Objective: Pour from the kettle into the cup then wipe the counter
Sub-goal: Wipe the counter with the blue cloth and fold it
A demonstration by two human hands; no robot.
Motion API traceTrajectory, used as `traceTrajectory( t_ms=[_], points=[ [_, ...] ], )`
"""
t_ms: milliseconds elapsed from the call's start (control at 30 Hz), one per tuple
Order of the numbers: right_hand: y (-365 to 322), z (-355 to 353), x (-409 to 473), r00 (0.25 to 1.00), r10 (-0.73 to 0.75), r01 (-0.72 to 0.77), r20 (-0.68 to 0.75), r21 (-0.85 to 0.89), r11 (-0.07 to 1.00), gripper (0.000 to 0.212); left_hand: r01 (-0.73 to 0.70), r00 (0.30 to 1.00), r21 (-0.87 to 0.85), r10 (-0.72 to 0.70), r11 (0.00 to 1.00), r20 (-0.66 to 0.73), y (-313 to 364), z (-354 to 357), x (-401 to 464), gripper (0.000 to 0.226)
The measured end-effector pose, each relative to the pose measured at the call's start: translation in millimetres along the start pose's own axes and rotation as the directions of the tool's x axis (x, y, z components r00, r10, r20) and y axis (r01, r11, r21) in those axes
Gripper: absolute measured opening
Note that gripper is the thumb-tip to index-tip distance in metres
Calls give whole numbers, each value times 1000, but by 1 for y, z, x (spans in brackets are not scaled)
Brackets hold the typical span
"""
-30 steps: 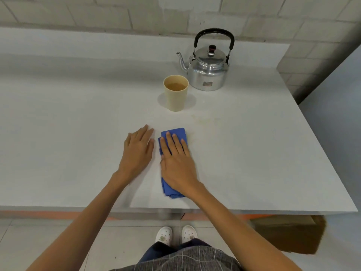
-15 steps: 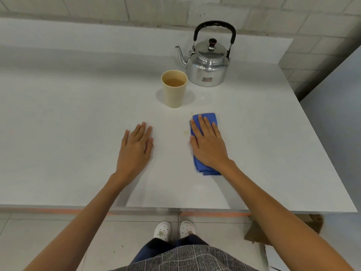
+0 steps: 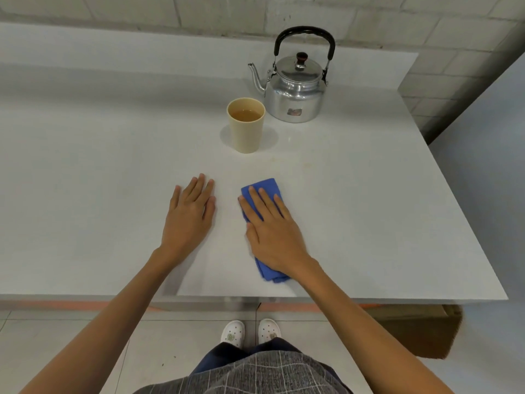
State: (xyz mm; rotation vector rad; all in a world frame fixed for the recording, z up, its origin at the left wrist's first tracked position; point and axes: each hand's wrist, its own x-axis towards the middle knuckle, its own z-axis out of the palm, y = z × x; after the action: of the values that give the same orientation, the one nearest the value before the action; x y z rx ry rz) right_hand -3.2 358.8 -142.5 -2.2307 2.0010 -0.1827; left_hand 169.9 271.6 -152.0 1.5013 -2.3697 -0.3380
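So: counter (image 3: 85, 166) fills the upper two thirds of frame, cut off at the left edge; its near edge runs across the lower middle and its right edge slants from upper right down to lower right. Left half is bare surface with lots of free room; there is also a clear strip right of the cloth out to the right edge. Left hand (image 3: 189, 214), centre-left, lies flat, palm down, fingers spread slightly, holding nothing. Just right of it, apart from it, right hand (image 3: 274, 231) is pressed flat on the blue cloth (image 3: 264, 187), fingers extended rather than curled, so it pins the cloth and does not pinch it. Cloth is folded, lies centre frame near the front edge, and is mostly covered by the hand; only the far end and the near corner show. Cup (image 3: 246, 125) stands upright above centre with brownish liquid inside, near the kettle (image 3: 295, 92); can't tell whether they touch. Kettle is upper centre-right near the back ledge, lid on, handle up, spout pointing left. Faint marks on the counter right of the cup, too weak to identify. Count: one cup, one kettle, one cloth, two hands, two white shoes (image 3: 233, 334) at bottom centre. Brown box (image 3: 426, 331) at lower right is partly hidden under the counter.
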Motion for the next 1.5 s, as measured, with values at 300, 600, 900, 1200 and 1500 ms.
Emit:
traceTrajectory(
  t_ms=[300, 600, 900, 1200, 1500],
  points=[
    [93, -16, -38, 967, 245, -248, -63, -43, 968, 56, 2, 1000, -16, -2, 1000, -8, 0, 1, -1, 46],
    [116, -24, 70, 971, 239, -239, -4, 1, 971, 53, -2, 1000, 4, 2, 1000, -4, -1, 2, -1, 46],
    [21, -5, 53, 1000, -18, 18, 0, -25, 1000, 54, 13, 1000, 8, -13, 1000, 4, 0, 2, 0, 47],
    [44, -16, -66, 999, -14, 13, 36, 40, 999, 56, 2, 1000, -5, -2, 1000, 4, -1, 0, -2, 47],
    [94, -20, -2, 961, 270, -268, -54, 54, 962, 54, 21, 1000, -90, -21, 996, 0, 4, -6, -2, 45]
  ],
)
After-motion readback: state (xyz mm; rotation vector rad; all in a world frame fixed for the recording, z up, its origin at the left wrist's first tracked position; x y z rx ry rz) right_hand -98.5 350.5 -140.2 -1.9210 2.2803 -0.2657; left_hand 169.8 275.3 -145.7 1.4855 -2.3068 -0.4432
